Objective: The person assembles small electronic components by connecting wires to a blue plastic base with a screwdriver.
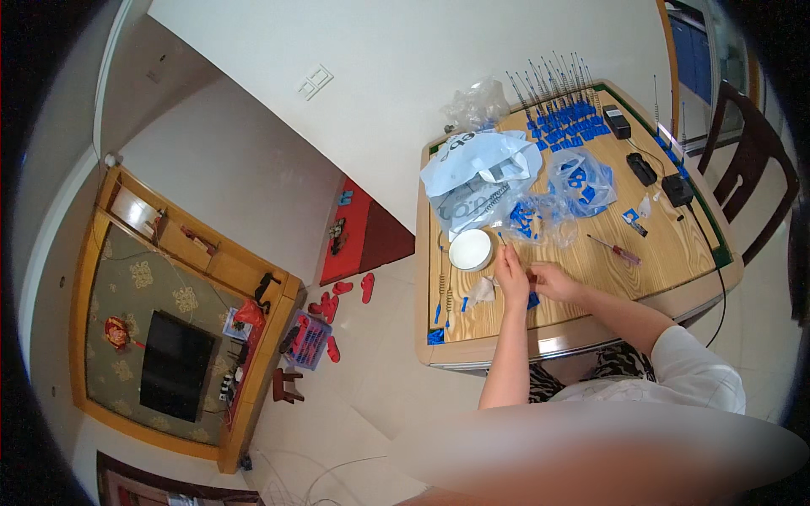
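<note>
Your left hand [511, 274] and right hand [553, 282] meet near the front edge of the pale wooden table [666, 244], fingertips pinched together on something too small to identify. A small blue plastic piece [533, 300] lies just under your right hand, the nearer one. The round white bowl [470, 250] sits just beyond your left; farther off, the red-handled screwdriver [616, 249].

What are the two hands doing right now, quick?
Left hand: fingers pinched together on something small; what it is cannot be told.
Right hand: curled beside the left hand, above a blue piece; any grip cannot be told.
</note>
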A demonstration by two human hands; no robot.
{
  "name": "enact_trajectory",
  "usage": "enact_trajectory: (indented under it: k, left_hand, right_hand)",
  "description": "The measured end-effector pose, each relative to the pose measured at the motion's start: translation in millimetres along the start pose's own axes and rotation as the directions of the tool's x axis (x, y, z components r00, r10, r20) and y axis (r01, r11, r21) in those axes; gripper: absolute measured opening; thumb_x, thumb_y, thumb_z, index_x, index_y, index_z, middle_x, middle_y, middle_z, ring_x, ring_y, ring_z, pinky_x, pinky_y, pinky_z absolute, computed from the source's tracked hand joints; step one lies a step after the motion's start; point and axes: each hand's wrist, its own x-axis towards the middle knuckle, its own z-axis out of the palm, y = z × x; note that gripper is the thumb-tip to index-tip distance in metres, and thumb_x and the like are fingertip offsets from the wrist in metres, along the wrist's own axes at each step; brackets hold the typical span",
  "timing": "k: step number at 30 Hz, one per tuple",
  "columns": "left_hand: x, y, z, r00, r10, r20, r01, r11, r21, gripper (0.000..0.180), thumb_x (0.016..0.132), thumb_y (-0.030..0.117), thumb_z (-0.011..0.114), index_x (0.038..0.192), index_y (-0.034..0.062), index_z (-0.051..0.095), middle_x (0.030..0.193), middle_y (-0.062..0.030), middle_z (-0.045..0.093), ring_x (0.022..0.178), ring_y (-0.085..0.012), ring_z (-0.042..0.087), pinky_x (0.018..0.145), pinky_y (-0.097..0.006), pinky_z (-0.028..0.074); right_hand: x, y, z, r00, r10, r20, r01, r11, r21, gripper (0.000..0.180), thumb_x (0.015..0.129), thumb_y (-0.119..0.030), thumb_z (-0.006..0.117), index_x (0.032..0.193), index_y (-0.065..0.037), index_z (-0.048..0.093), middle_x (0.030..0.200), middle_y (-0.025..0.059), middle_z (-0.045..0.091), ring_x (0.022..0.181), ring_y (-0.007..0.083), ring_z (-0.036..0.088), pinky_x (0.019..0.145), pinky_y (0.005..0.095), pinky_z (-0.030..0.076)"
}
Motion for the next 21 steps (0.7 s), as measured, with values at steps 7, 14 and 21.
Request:
enact_trajectory:
  k: [7, 14, 21]
  left_hand:
    - [0.6, -1.0, -1.4, 1.000, -0.020, -0.005, 0.020, 0.999, -0.034, 0.029, 0.098, 0.024, 0.042, 0.074, 0.0091, 0.040, 0.061, 0.0051, 0.032, 0.054, -0.0039, 0.031, 0.046, -0.021, 0.026]
    - [0.0, 1.6, -1.2, 0.999, -0.027, 0.021, 0.028, 0.998, -0.047, 0.028, 0.098, 0.024, 0.041, 0.074, 0.0092, 0.040, 0.063, 0.0047, 0.033, 0.056, -0.0040, 0.032, 0.048, -0.021, 0.027]
    - [0.1, 1.9, -0.8, 1.000, 0.002, 0.012, -0.002, 0.999, -0.032, 0.028, 0.098, 0.023, 0.041, 0.074, 0.0088, 0.040, 0.062, 0.0047, 0.033, 0.055, -0.0044, 0.032, 0.047, -0.022, 0.028]
  right_hand:
    - [0.7, -3.3, -2.0, 0.996, -0.092, -0.005, 0.091, 0.991, -0.094, 0.015, 0.073, -0.007, 0.069, 0.083, 0.000, 0.059, 0.081, 0.0134, 0.060, 0.078, 0.0260, 0.060, 0.070, 0.0350, 0.048]
    - [0.8, 4.8, 1.3, 0.992, -0.121, -0.043, 0.118, 0.991, -0.066, 0.015, 0.073, -0.008, 0.067, 0.080, -0.001, 0.056, 0.076, 0.0125, 0.058, 0.072, 0.0252, 0.057, 0.065, 0.0343, 0.046]
    - [0.2, 4.2, 0.7, 0.995, -0.095, -0.030, 0.094, 0.994, -0.050, 0.015, 0.074, -0.008, 0.067, 0.083, -0.001, 0.057, 0.075, 0.0109, 0.056, 0.068, 0.0215, 0.056, 0.062, 0.0321, 0.046]
